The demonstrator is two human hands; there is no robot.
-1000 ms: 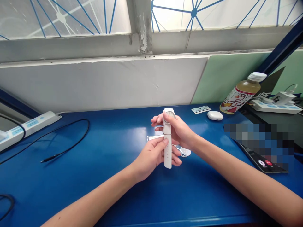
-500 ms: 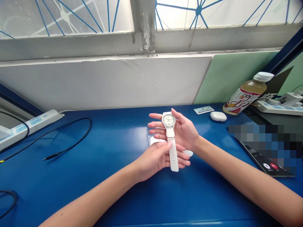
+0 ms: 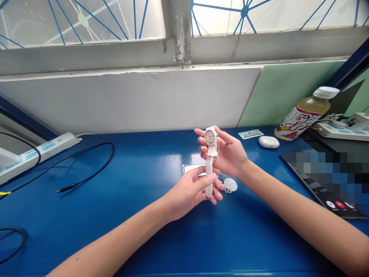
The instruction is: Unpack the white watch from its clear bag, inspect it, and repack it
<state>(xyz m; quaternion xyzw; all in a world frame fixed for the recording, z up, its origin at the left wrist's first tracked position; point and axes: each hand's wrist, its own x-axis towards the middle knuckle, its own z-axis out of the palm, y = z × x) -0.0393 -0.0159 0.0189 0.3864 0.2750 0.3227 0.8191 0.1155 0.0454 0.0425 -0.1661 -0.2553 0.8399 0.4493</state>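
A white wristwatch (image 3: 210,146) with a round pale dial is held upright above the blue table (image 3: 138,215). My right hand (image 3: 227,156) cradles the watch head, thumb beside the dial and fingers behind it. My left hand (image 3: 193,190) pinches the lower end of the white strap between thumb and fingers. Under the hands lie a small clear packet (image 3: 191,168) and a white round plastic piece (image 3: 230,185).
A white earbud case (image 3: 268,142) and a small card (image 3: 250,134) lie at the back right beside a juice bottle (image 3: 305,113). A phone (image 3: 323,184) lies at the right. A power strip (image 3: 40,151) and black cable (image 3: 86,169) are on the left.
Both hands lifted the watch and brought it a little to the right. The right hand's thumb moved off the dial, and the strap's lower end curved in my left fingers.
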